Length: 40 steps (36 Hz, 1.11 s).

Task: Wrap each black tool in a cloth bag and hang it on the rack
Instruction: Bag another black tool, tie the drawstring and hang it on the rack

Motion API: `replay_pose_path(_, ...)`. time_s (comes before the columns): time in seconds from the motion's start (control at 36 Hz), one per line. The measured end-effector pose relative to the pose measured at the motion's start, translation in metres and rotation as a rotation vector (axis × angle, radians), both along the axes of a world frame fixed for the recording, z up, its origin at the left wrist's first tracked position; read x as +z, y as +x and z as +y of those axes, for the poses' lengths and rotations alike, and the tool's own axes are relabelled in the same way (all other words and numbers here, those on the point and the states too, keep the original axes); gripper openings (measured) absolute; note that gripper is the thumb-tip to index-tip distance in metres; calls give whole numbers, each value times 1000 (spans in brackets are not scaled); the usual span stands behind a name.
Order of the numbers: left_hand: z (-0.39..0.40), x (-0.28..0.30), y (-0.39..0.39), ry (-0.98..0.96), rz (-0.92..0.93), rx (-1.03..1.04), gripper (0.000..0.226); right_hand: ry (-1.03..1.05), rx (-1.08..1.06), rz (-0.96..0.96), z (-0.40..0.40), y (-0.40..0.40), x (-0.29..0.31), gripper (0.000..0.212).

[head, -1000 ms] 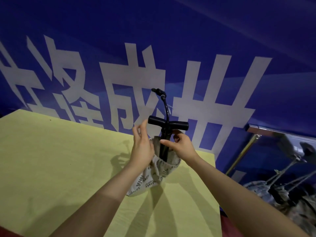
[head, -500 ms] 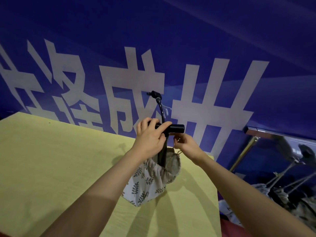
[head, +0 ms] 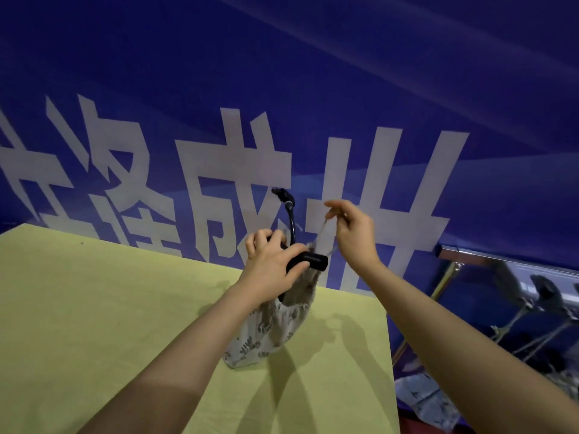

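A black tool (head: 308, 260) with a cross handle and a curved hose stands upright in a leaf-print cloth bag (head: 269, 327) on the yellow table (head: 94, 308). My left hand (head: 272, 264) is closed over the left half of the handle. My right hand (head: 352, 230) is raised to the right of the hose and pinches the bag's thin drawstring (head: 322, 228), which runs taut down to the bag's gathered mouth. The lower part of the tool is hidden inside the bag.
A blue banner (head: 282, 104) with large white characters hangs close behind the table. At the right a metal rack rail (head: 501, 258) carries several bagged black tools (head: 545, 289). The table's right edge (head: 390, 355) lies just right of the bag.
My left hand moved from the bag's rim up onto the handle. My right hand rose from the bag's mouth, pulling the drawstring up and right. The bag's mouth has drawn tighter around the tool.
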<state>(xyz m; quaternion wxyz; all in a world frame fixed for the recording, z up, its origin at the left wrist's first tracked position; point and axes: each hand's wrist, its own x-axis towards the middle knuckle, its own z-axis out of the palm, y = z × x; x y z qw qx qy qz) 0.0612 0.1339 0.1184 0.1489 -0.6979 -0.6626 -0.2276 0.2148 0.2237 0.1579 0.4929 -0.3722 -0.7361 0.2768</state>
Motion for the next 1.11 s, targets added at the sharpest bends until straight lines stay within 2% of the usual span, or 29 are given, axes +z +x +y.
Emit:
replay_pose_path(0.08,1,-1,-2,-47,63,1,36,121,-10,-5,4,-4,27,38)
replay_pose_path(0.25,3,-1,-3,-77,66,14,38,264,1,-191,-3,-11,51,30)
replay_pose_path(0.39,4,1,-2,-47,22,6,52,300,-57,-236,-3,-12,62,28)
replay_pose_path(0.44,5,2,0,-8,-43,23,55,257,-65,-183,-4,-13,67,26)
replay_pose_path(0.5,5,3,3,12,-82,50,55,202,-73,-83,-5,-15,71,15)
replay_pose_path(0.53,5,3,4,18,-98,58,52,178,-83,-40,-5,-17,73,19)
replay_pose_path(0.61,4,7,8,23,-199,74,34,36,-70,52,-9,-23,76,57)
replay_pose_path(0.64,4,9,10,22,-235,80,32,-27,-55,99,-10,-25,77,61)
replay_pose_path(0.72,5,15,12,11,-238,91,41,-146,-36,199,-14,-29,82,59)
replay_pose_path(0.83,5,19,14,-26,-207,142,53,-124,-13,240,-20,-34,90,59)
replay_pose_path(0.92,-1,17,21,5,-237,126,52,-96,-6,276,-26,-37,95,59)
replay_pose_path(1.11,-10,11,29,28,-297,155,58,77,21,200,-41,-39,95,59)
